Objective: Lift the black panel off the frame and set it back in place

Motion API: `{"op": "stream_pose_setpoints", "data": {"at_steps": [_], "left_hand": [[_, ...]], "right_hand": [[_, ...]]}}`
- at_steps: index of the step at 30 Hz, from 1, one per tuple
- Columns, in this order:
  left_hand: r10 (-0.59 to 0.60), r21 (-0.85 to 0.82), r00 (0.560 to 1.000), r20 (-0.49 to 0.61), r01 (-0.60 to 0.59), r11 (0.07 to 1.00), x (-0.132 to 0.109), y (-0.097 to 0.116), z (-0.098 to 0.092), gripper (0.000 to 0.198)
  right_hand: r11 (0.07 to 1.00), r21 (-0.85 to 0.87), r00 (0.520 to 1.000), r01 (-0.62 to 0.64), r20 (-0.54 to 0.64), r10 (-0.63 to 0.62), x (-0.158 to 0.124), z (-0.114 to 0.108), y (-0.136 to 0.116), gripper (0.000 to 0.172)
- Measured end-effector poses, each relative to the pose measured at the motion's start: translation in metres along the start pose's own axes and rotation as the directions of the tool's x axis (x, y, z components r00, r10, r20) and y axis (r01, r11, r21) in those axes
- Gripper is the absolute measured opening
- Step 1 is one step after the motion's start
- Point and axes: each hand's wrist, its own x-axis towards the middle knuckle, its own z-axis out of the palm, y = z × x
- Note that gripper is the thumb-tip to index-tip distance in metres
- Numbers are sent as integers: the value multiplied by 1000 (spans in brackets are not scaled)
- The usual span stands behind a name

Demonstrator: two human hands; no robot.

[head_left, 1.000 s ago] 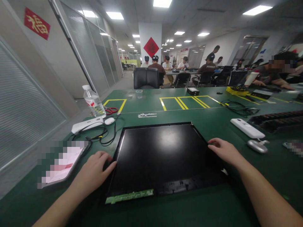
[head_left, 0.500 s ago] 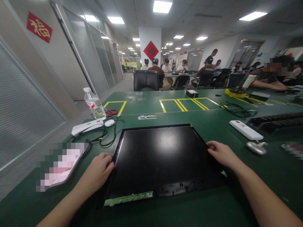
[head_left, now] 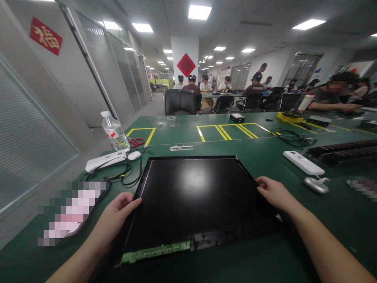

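Note:
A black LCD display panel point(head_left: 191, 200) lies face up on the green table, its glossy face reflecting a ceiling light. A green circuit board strip point(head_left: 156, 251) runs along the left part of its near edge. My left hand point(head_left: 119, 212) holds the panel's left edge, thumb on top and fingers curled, their tips partly hidden. At the right edge, my right hand point(head_left: 273, 192) pinches the frame between thumb and fingers. A small pale tab point(head_left: 278, 217) sticks out near the panel's near right corner.
To the left are a water bottle point(head_left: 114, 131), red-handled scissors point(head_left: 137, 142), a white device point(head_left: 106, 161) with black cables and a blurred pink item point(head_left: 72, 214). On the right sit a white power bank point(head_left: 303, 163) and a silver mouse-like object point(head_left: 316, 184). People work behind.
My left hand has shifted a little left and nearer, its thumb now stretched along the panel edge. The panel's left side has come slightly nearer. My right hand stays at its edge.

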Motion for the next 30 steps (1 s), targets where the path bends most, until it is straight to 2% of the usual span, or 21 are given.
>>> {"op": "stream_pose_setpoints", "data": {"at_steps": [4, 11, 17, 22, 25, 30], "left_hand": [[-103, -115, 994, -27, 99, 988, -4, 5, 7, 53], [-192, -238, 980, -62, 172, 956, -3, 5, 11, 51], [-267, -310, 961, -72, 233, 922, -6, 7, 14, 27], [-278, -344, 960, -44, 246, 906, -4, 5, 14, 8], [-257, -350, 966, -26, 232, 907, -3, 2, 13, 15], [-221, -323, 975, -6, 207, 923, -5, 1, 12, 57]], "right_hand": [[1000, 21, 1000, 0, -18, 0, 0, 1, 1, 25], [1000, 28, 1000, 4, -3, -4, 0, 0, 1, 27], [1000, 10, 1000, 8, 16, -8, 1, 1, 3, 27], [999, 34, 1000, 15, -14, -15, 1, 3, 4, 24], [999, 35, 1000, 17, -18, -16, 2, 4, 5, 24], [1000, 14, 1000, 19, 1, -19, 3, 4, 5, 25]]}}
